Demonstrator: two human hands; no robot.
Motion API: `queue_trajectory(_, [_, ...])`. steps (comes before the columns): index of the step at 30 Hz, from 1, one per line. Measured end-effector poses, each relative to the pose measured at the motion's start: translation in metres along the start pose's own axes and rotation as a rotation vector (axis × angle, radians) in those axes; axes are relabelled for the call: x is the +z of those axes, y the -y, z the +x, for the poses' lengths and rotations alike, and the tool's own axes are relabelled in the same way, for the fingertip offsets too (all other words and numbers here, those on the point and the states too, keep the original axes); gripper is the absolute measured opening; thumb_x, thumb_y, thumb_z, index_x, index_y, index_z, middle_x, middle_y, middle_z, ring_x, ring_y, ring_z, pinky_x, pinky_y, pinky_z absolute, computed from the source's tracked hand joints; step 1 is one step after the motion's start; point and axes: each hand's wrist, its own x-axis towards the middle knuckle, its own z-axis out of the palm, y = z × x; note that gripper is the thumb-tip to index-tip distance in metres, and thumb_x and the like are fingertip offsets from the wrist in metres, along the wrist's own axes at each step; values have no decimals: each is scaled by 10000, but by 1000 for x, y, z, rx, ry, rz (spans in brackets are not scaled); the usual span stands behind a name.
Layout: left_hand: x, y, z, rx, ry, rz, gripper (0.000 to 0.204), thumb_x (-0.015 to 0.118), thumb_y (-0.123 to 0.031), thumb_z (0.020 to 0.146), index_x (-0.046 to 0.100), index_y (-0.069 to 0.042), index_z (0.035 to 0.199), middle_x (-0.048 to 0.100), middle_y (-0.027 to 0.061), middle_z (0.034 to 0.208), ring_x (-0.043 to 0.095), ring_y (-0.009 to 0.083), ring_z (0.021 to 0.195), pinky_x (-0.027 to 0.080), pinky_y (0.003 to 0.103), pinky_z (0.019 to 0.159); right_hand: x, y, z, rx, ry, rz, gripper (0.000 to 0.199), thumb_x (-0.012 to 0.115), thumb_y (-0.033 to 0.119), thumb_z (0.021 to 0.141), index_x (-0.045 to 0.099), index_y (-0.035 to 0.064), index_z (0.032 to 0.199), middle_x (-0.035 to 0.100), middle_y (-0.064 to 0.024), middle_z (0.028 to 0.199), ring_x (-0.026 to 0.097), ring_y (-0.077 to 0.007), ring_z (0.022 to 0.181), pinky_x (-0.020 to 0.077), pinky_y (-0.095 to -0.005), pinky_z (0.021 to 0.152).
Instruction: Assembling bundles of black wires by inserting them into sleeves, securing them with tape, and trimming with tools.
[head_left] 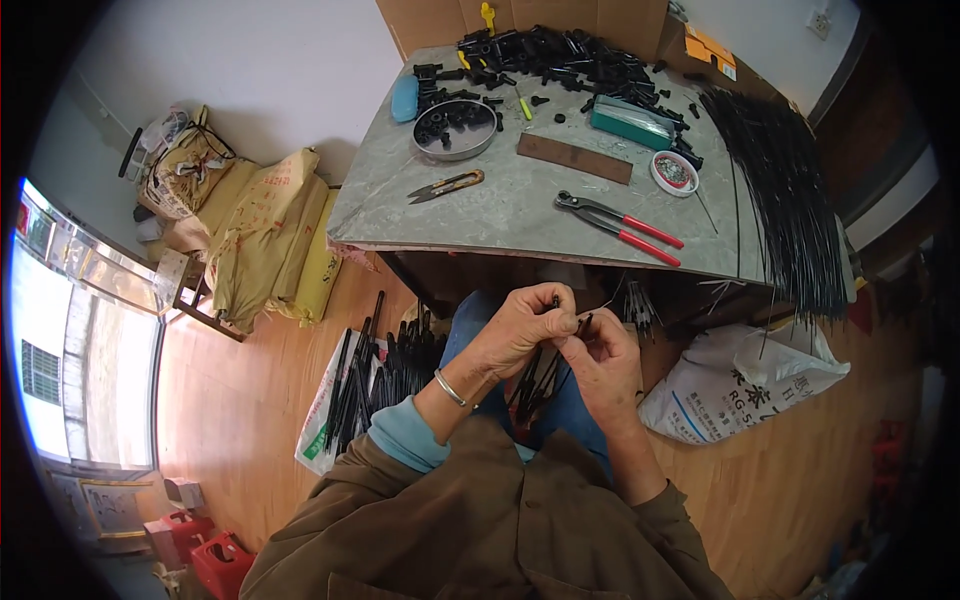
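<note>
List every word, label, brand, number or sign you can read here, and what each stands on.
I won't copy wording, only say where print shows:
White sack, right floor: large dark characters and letters; its smaller lines are too small to read.
Tan sack, left: red characters, too blurred to read.
White bag under the black rods: green patch, any wording unreadable.

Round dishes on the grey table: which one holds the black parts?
The large, round, silvery metal dish, farther left; the smaller, round white dish holds tiny, paler pieces.
</note>
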Motion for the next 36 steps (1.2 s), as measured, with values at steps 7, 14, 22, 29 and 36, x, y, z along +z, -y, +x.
queue_trajectory(7, [-8, 0, 0, 2, 36, -92, 329, 751, -316, 786, 515, -102, 705, 416, -45, 729, 391, 59, 649, 309, 198, 560, 1, 1, 4, 148, 79, 272, 126, 679, 38, 810, 559, 8, 790, 457, 32, 782, 433, -36, 732, 354, -183, 645])
queue_trajectory(14, [-14, 5, 1, 52, 113, -130, 225, 705, -234, 839, 565, -93, 732, 474, -50, 711, 409, 42, 591, 316, 188, 520, 1, 2, 5, 133, 137, 229, 74, 609, 0, 821, 538, 22, 825, 476, 27, 804, 435, -33, 726, 355, -180, 637])
queue_trajectory(22, [-10, -4, -4, 28, 133, -120, 257, 723, -265, 817, 566, -78, 736, 474, -31, 717, 447, 66, 603, 355, 198, 537, -5, 8, 11, 164, 238, 406, 118, 641, 100, 872, 570, 11, 844, 558, -17, 789, 505, -75, 726, 430, -218, 663])
queue_trajectory(29, [-13, -2, -4, 9, 122, -221, 281, 699, -284, 841, 600, -21, 823, 538, 22, 796, 539, 129, 685, 451, 244, 618, -2, 8, 11, 79, 113, 361, 204, 600, 201, 919, 577, 0, 897, 572, -57, 791, 570, -150, 711, 492, -287, 666])
queue_trajectory(36, [-30, 3, -12, -57, 80, -143, 258, 646, -222, 883, 621, 22, 963, 625, 113, 870, 611, 197, 783, 519, 304, 718, -2, 13, 10, 75, 95, 409, 192, 620, 185, 906, 570, 1, 891, 555, -64, 787, 577, -165, 712, 518, -324, 672])
